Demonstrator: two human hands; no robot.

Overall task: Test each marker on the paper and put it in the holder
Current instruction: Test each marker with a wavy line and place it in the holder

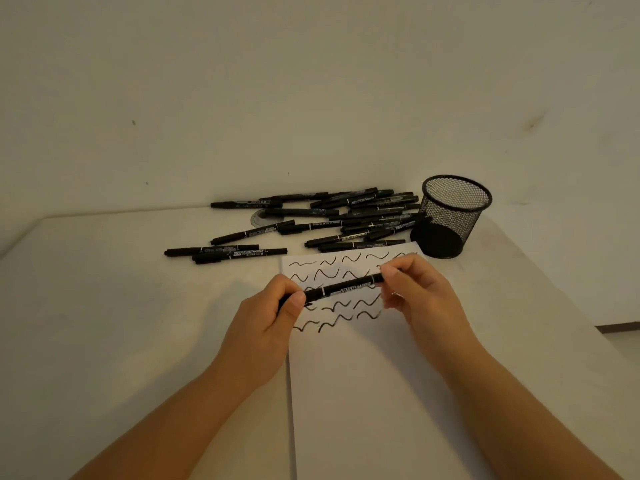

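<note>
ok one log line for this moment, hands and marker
left hand: grips marker end | right hand: pinches other end | marker: held above paper | holder: upright, looks empty | pile of markers: on table

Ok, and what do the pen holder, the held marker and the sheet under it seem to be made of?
Pen holder: looks like black metal wire mesh, see-through lattice wall with a solid rim and base.
Marker: probably plastic, smooth black barrel with a printed label; left hand and right hand grip its ends.
Sheet: white matte paper, thin, flat, carrying black ink squiggles.

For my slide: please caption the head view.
Both hands grip one marker above scribbled paper.
</note>
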